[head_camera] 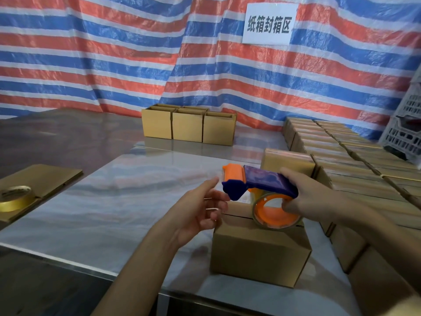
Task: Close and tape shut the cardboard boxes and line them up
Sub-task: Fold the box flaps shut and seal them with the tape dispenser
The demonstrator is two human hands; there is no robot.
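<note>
Only readable thing here is the white paper sign (270,23) stuck on the striped tarp (114,53), upper right, printed in bold dark characters: 纸箱封箱区. Nothing else carries legible text.

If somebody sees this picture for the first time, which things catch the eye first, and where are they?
First, the blue and orange tape dispenser in the centre, gripped by the right hand over a cardboard box, with the left hand open beside it. Behind, a red, white and blue striped tarp with a white sign fills the background.
</note>
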